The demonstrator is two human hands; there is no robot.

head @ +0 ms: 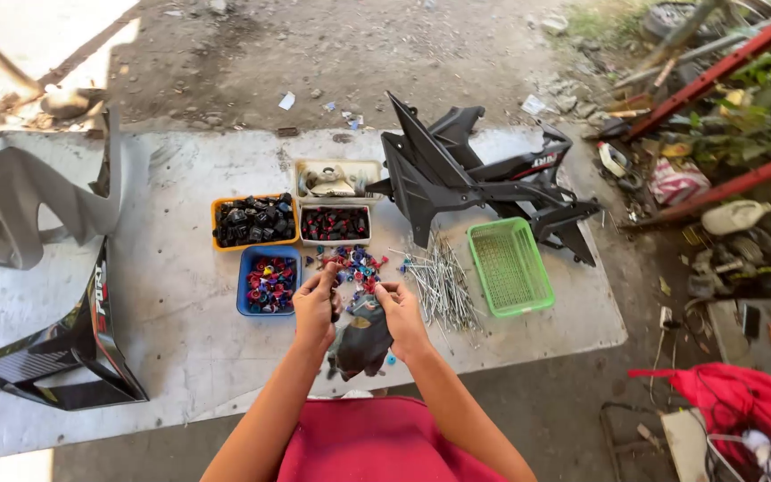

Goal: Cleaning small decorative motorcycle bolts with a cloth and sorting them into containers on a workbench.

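Wide grey sheet [180, 295] spread flat on the dirt floor, carrying everything. On its left edge, a big grey body panel [20, 205] with a dark, striped fairing [73, 348] below it. Up at the far right, a black moulded fairing frame [475, 174], all sharp angles, touching the back of a green mesh basket [510, 266]. Beside that basket, a loose heap of thin metal spokes [443, 286]. Now the trays, clustered together: a white tub [336, 178] at the back, an orange tray [254, 221] of black parts, a small white tray [335, 223] of dark red and black pieces, a blue tray [268, 281] of coloured bits. Scattered coloured pieces [359, 263] lie just past the hands. And the hands: left hand [317, 308] closed, fingertips pinching a small piece too tiny to make out; right hand [401, 312] closed too, gripping the top of a dark glove [363, 344] that hangs between the wrists, above the near edge of the sheet.
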